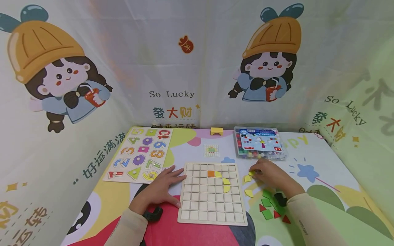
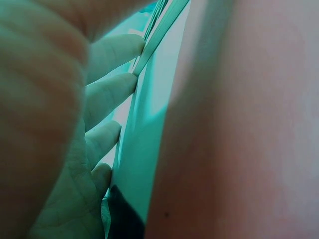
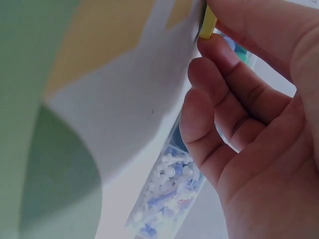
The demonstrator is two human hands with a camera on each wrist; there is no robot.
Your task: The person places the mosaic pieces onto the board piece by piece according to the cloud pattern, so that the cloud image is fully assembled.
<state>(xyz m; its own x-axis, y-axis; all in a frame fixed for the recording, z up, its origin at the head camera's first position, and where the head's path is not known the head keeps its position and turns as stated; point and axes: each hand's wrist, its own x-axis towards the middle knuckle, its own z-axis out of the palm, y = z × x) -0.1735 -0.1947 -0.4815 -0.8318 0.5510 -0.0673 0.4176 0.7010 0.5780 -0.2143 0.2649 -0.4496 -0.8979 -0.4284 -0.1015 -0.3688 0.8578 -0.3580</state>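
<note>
A wooden grid board (image 1: 212, 219) lies in front of me, with an orange square (image 1: 210, 174) and three yellow quarter-circle pieces (image 1: 226, 189) in its cells. Against the board's left edge rests my left hand (image 1: 163, 186), fingers spread; the left wrist view shows its fingertips (image 2: 130, 45) touching the rim. To the right of the board, my right hand (image 1: 267, 172) pinches a yellow piece (image 3: 208, 24) between thumb and index finger; its full outline is hidden. Beside that hand, loose yellow quarter-circles (image 1: 248, 193) lie on the table.
Green squares (image 1: 267, 214) and red triangles (image 1: 286, 219) lie near my right wrist. Behind stands a clear bead box (image 1: 261, 141), with a pattern card (image 1: 211, 150) and a yellow arch block (image 1: 217, 131) to its left. A number puzzle board (image 1: 139, 155) lies far left.
</note>
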